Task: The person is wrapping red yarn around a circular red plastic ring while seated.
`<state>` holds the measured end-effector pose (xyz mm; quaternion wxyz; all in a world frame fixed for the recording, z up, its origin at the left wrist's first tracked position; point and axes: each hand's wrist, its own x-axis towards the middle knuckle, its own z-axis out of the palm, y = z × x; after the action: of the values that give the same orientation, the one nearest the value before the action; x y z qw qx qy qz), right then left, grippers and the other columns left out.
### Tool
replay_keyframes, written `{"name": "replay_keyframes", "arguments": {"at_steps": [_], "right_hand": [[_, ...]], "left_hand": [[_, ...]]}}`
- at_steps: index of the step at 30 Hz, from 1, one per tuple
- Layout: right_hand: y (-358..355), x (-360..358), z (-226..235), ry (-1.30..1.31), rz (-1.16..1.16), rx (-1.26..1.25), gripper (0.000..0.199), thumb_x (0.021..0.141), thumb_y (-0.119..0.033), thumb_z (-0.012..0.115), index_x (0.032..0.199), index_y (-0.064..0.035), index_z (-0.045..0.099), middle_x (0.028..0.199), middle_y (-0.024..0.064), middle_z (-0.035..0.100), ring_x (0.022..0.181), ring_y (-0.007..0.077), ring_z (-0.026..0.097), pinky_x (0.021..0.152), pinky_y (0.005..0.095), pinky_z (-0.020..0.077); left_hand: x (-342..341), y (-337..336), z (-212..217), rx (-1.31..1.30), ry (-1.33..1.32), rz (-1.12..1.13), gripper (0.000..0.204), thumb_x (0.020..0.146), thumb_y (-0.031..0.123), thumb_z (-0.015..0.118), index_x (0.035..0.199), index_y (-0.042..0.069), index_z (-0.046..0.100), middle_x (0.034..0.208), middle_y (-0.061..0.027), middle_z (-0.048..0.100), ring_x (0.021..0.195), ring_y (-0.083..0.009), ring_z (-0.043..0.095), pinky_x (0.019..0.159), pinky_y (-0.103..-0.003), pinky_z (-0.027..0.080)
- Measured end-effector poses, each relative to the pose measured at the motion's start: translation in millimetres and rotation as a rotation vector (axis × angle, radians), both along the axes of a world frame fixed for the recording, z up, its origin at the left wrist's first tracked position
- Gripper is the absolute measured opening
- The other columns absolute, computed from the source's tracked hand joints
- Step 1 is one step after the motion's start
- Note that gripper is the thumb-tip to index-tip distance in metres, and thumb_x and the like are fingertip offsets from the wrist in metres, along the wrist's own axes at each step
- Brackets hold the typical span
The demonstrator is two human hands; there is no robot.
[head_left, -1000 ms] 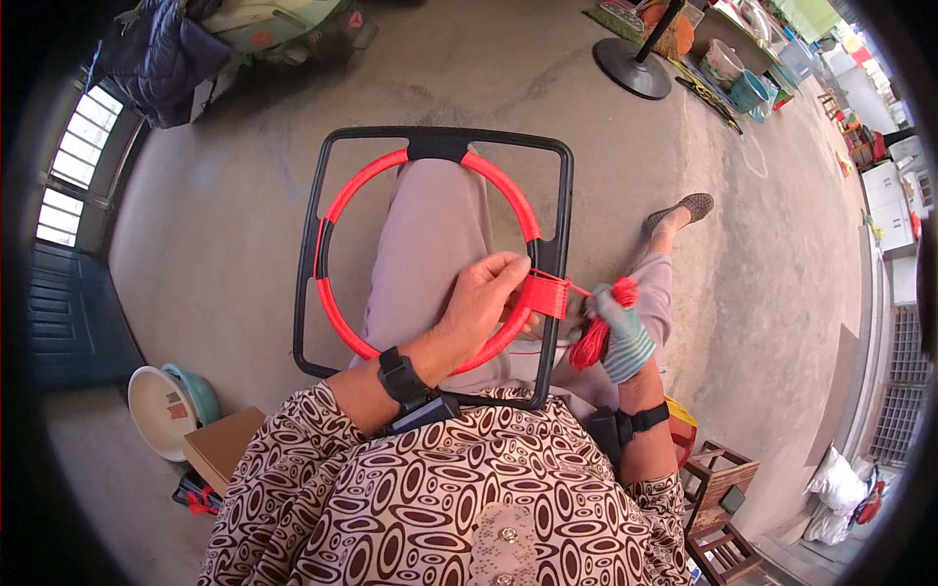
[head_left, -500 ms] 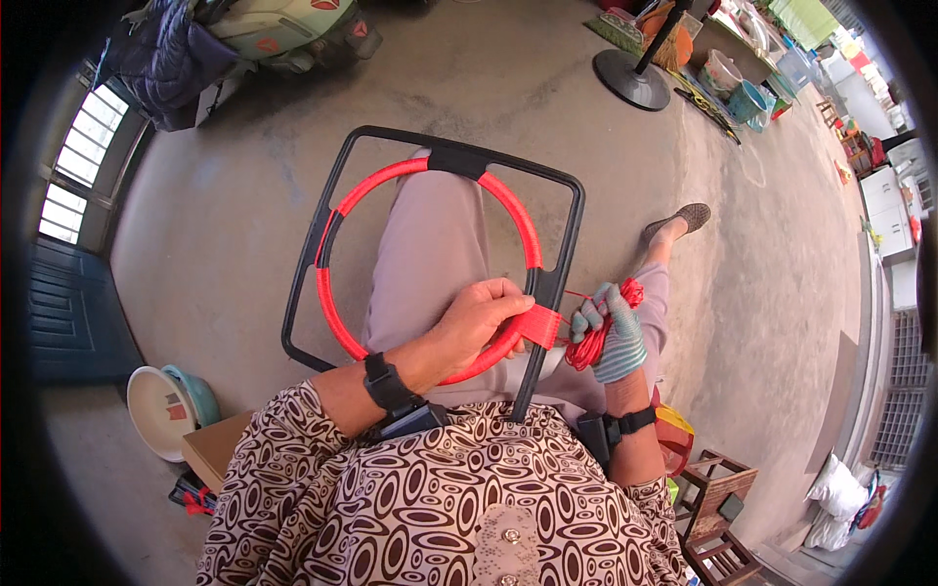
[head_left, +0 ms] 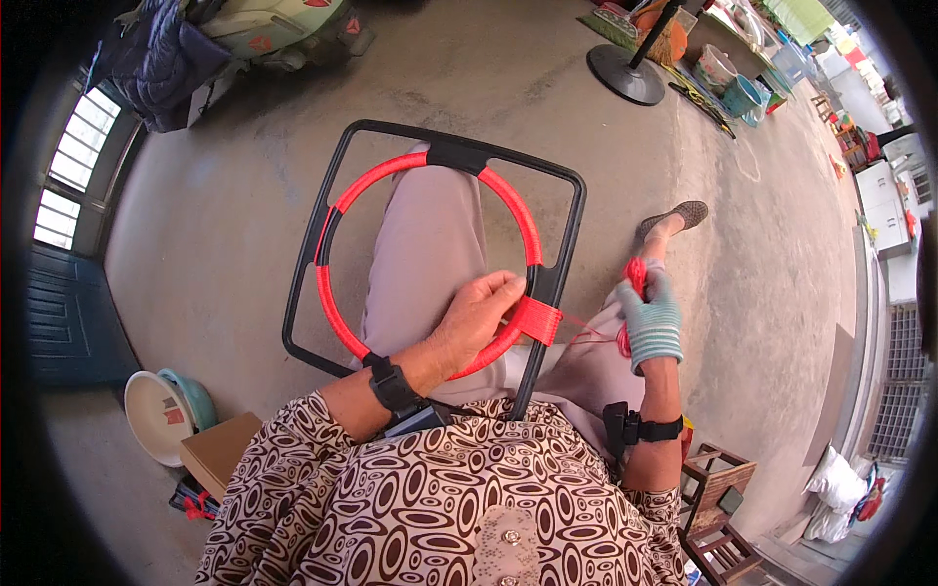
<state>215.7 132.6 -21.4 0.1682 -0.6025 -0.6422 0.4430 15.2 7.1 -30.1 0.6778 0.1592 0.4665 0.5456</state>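
The red cord bundle has shifted rightward from the black frame, whose red-wrapped ring, banded at right, sits above the thigh, a cream basin at left showing a reddish patch inside, while the bare left hand grips the ring and the gloved right hand clasps the bundle.

A grey concrete floor is marked with dark smudges. Near its far edge a round black stand base is set flat, and toward the far right corner a blue bucket is placed. By the left edge a cream basin is tilted against a teal basin, just beside a cardboard box. Right of the middle a dark shoe is planted; toward the near right corner wooden furniture is stood.
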Motion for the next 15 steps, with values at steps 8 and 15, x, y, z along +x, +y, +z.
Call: {"name": "replay_keyframes", "arguments": {"at_steps": [8, 15], "right_hand": [[-43, -51, 53, -0.129, 0.69, 1.198, 0.016, 0.078, -0.004, 0.06, 0.093, -0.0022, 0.059, 0.087, 0.0119, 0.061, 0.078, 0.0219, 0.061, 0.068, 0.0293, 0.0477], [-30, -32, 7, 0.477, 0.05, -0.31, 0.017, 0.085, -0.01, 0.056, 0.097, 0.0015, 0.061, 0.083, 0.0066, 0.065, 0.071, 0.0145, 0.061, 0.061, 0.0259, 0.0492]], "left_hand": [[-2, 1, 5, 0.201, 0.013, 0.183, 0.032, 0.097, 0.027, 0.036, 0.108, 0.002, 0.053, 0.101, -0.0042, 0.058, 0.091, -0.0113, 0.055, 0.083, -0.028, 0.043], [5, 5, -24, 0.121, 0.209, 0.285, 0.016, 0.088, 0.002, 0.047, 0.1, 0.0, 0.058, 0.09, -0.0032, 0.062, 0.079, -0.0107, 0.057, 0.072, -0.028, 0.047]]}}
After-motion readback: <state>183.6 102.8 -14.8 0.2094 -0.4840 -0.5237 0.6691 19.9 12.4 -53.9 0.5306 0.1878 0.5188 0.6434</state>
